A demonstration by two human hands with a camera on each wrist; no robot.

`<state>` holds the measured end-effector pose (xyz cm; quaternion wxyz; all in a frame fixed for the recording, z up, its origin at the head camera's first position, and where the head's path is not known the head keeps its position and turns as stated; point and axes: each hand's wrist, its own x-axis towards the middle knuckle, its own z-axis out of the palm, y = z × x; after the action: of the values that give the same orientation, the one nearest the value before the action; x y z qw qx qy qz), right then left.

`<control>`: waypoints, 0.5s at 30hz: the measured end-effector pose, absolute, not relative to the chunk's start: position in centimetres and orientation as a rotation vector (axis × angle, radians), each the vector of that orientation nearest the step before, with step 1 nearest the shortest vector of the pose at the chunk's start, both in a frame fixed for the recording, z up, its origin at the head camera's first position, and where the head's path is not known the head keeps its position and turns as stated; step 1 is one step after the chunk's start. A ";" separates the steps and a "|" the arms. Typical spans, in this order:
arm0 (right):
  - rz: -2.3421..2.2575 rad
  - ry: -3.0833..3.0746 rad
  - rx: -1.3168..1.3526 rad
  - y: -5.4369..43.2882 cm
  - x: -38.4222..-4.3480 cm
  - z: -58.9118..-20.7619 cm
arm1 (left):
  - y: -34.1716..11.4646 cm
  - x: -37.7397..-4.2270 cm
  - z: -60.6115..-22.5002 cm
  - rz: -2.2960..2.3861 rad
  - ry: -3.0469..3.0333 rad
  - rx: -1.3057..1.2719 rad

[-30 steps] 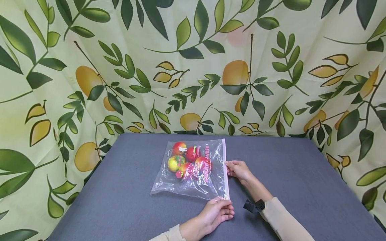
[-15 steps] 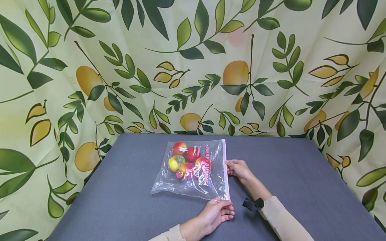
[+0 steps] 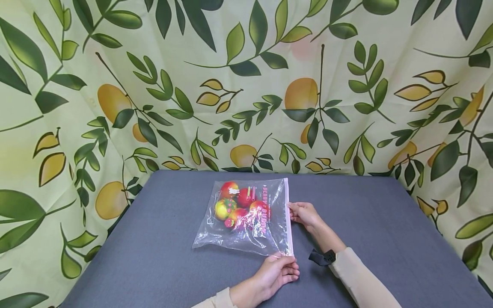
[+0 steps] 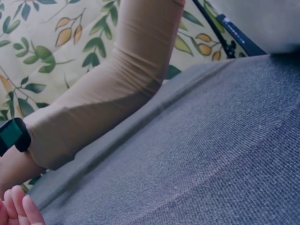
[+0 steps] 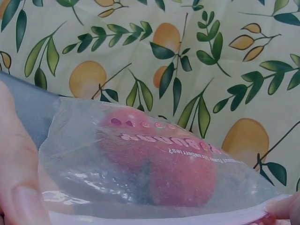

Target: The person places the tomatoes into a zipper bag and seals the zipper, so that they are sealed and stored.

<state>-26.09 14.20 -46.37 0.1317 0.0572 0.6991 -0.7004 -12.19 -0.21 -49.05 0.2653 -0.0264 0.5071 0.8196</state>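
Note:
A clear plastic zip bag with pink lettering lies on the table, several red and yellow apples inside. Its pale pink zip strip runs along the right side. At the strip's near end, my left hand pinches the bag's corner between thumb and fingers. Farther along, near the strip's middle, my right hand pinches the strip; what lies between those fingertips is hidden. In the right wrist view, right fingertips grip the strip, and the left thumb looms large at left. Left fingers show in the left wrist view.
The grey cloth-covered table extends around the bag. A leaf-and-fruit patterned curtain hangs behind and at both sides. A black wrist device sits on the right wrist, by the beige sleeve.
The right hand and its wrist have shifted slightly toward the far end along the zip strip. The left hand keeps its pinch at the near corner, and the apples stay in place.

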 end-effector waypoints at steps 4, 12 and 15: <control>-2.022 2.046 0.180 14.1 -26.2 -46.2 | -0.2 -12.2 -49.0 2.216 1.371 -0.071; -2.056 1.997 0.191 14.1 -26.4 -46.1 | -0.2 -12.2 -48.9 2.213 1.366 -0.079; -2.060 1.981 0.194 14.1 -26.4 -45.9 | -0.2 -12.1 -48.9 2.214 1.368 -0.086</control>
<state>-26.39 14.13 -45.89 0.1382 0.0672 0.6850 -0.7121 -12.15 -0.19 -48.86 0.2658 -0.0317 0.5064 0.8197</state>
